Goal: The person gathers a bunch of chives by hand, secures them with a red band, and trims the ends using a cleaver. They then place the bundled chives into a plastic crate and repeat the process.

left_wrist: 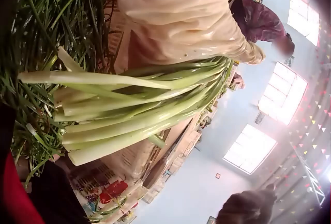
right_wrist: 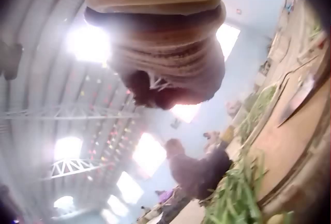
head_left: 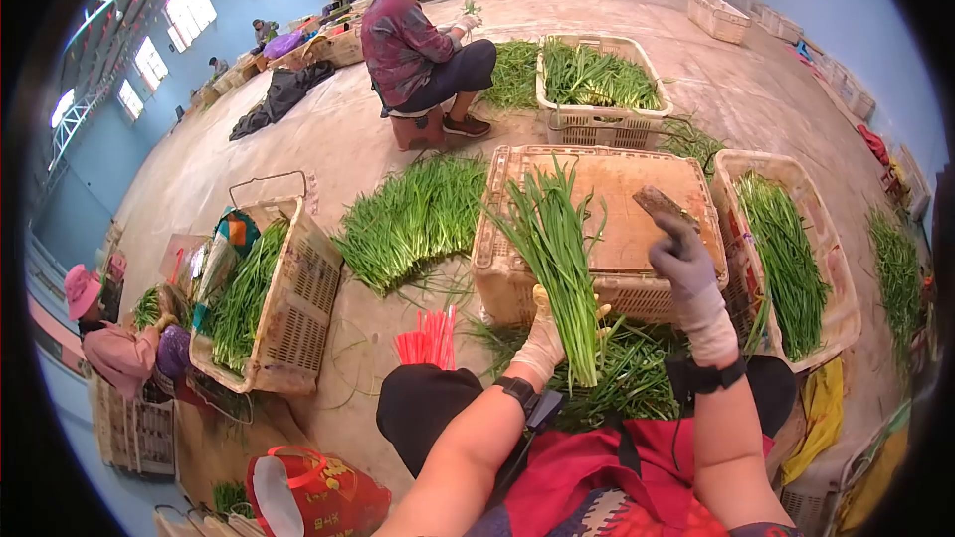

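My gloved left hand (head_left: 542,338) grips a bunch of garlic chives (head_left: 557,259) round its lower stalks. The pale stem ends point toward my lap, and the leaves spread over a crate with a wooden board (head_left: 607,209). In the left wrist view, the thick pale stalks (left_wrist: 124,115) stick out below the gloved palm. My gloved right hand (head_left: 691,283) is raised at the board's right side, fingers loosely bent. A dark flat blade (head_left: 662,207) overlaps its fingertips in the head view; in the right wrist view the knife (right_wrist: 297,100) appears over the board, apart from the hand.
Loose chives (head_left: 413,214) are heaped on the floor ahead, with red strips (head_left: 428,338) beside my knee. Crates of chives stand left (head_left: 298,298), right (head_left: 841,278) and ahead (head_left: 607,109). A person (head_left: 418,50) sits on a stool; another person (head_left: 119,338) works at left.
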The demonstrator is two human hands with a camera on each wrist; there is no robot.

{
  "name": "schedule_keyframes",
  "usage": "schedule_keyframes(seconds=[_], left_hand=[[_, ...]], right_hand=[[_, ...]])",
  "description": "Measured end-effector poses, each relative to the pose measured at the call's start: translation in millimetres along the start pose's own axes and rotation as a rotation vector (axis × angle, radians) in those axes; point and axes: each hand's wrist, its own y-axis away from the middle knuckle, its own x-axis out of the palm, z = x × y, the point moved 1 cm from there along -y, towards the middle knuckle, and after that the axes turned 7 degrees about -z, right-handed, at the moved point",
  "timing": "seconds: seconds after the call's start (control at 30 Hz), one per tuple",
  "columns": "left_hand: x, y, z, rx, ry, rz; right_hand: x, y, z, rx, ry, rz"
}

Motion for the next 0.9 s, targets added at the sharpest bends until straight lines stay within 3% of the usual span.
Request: schedule_keyframes(seconds=[0.03, 0.1, 0.17, 0.23, 0.27, 0.3, 0.33, 0.43, 0.53, 0.63, 0.67, 0.77, 0.83, 0.9], left_hand=[[0.2, 0.5, -0.6, 0.0, -0.009, 0.041], [-0.6, -1.6, -1.0, 0.021, -0.083, 0.044], [-4.9, -5.2, -1.3, 0.056, -0.215, -0.037], [5.5, -3.0, -5.9, -0.008, -0.103, 0.014], [-1.9, -2.1, -5.3, -0.091, -0.021, 0.038], [-2.5, -3.6, -8.1, -0.168, 0.053, 0.075], [6.3, -2.2, -4.5, -0.113, 0.06, 0.045], [38.5, 0.5, 8.0, 0.103, -0.025, -0.052], [29.8, -6.3, 8.8, 0.134, -0.02, -0.059], [21.8, -6.3, 8.3, 0.167, -0.002, -0.104], [24.0, -7.2, 7.2, 0.188, 0.006, -0.064], [41.5, -3.3, -4.3, 0.22, 0.106, 0.01], [54.7, 6.3, -20.3, 0.246, 0.191, 0.085], [67.1, 12.7, -34.0, 0.254, 0.218, 0.151]], right_hand=[[-25.4, 9.6, -16.9, 0.07, -0.003, 0.068], [-52.9, 32.4, -82.3, -0.158, 1.025, 0.396], [-45.9, 91.6, -77.2, 0.433, 1.734, 0.788], [-67.0, 105.4, -133.1, 0.261, 1.265, 0.569], [-57.0, 102.3, -143.3, 0.419, 0.565, 0.284], [-42.2, 102.2, -139.4, 0.378, 0.461, 0.212], [-27.0, 102.2, -134.7, 0.332, 0.357, 0.147], [9.1, 99.3, -130.9, 0.169, 0.461, 0.151], [24.9, 86.6, -109.9, 0.447, 0.479, 0.063], [31.1, 79.2, -115.1, 0.382, 0.442, -0.091], [29.0, 75.0, -115.0, 0.405, 0.383, -0.132], [21.2, 81.0, -108.5, 0.364, -0.071, -0.493], [-4.4, 88.2, -127.2, 0.506, -0.271, -0.669], [-63.1, 86.2, -185.5, 0.591, 0.613, -0.048]])
